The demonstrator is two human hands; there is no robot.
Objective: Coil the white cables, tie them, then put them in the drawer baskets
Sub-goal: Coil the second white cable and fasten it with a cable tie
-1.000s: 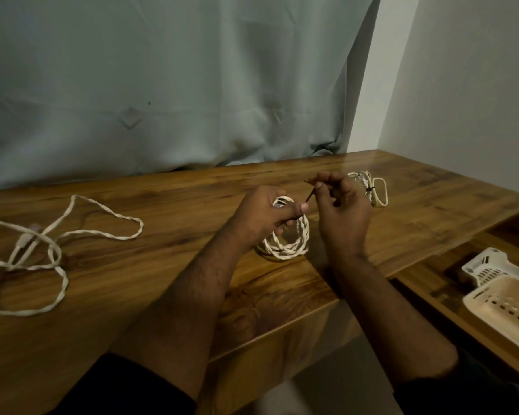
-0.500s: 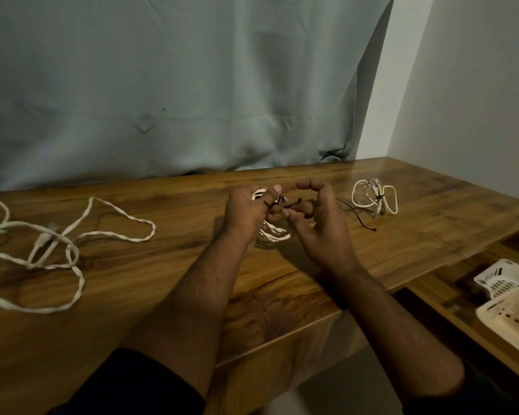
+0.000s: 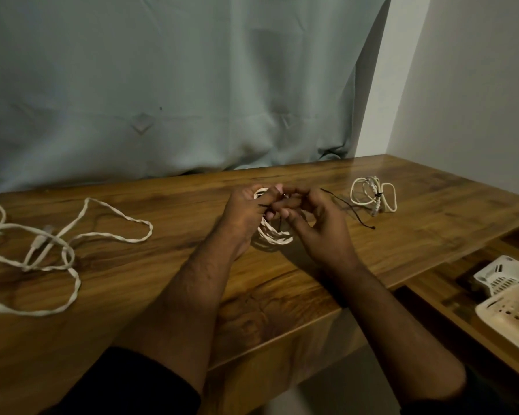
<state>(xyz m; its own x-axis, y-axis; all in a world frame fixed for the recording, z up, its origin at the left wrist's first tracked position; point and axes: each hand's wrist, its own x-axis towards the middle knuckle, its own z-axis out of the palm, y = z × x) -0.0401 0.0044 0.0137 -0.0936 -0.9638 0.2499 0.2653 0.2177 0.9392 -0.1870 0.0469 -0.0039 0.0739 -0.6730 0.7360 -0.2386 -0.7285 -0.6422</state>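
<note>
- The coiled white cable (image 3: 274,235) is a small bundle of twisted cord; it lies on the wooden bench (image 3: 282,295), just under and between the two hands, and its upper part is hidden by the fingers.
- A thin black tie (image 3: 352,215) runs from the fingers out to the right of the right hand and ends on the bench surface.
- A second white cable (image 3: 373,194), already coiled and bound in the middle with a dark tie, lies on the bench further right of the right hand, apart from it.
- A loose white cable (image 3: 57,247), not coiled, is spread in big loops on the bench far to the left of the left hand.
- Two white plastic baskets (image 3: 510,298) with holes in their walls sit in the open drawer (image 3: 450,292), lower and to the right of the right hand; what they hold I cannot tell.
- The left hand (image 3: 246,215) is closed around the top of the coil, thumb up, back toward the camera.
- The right hand (image 3: 315,226) faces it, fingers bent, and pinches the black tie at the fingertips; both hands touch at the fingers.
</note>
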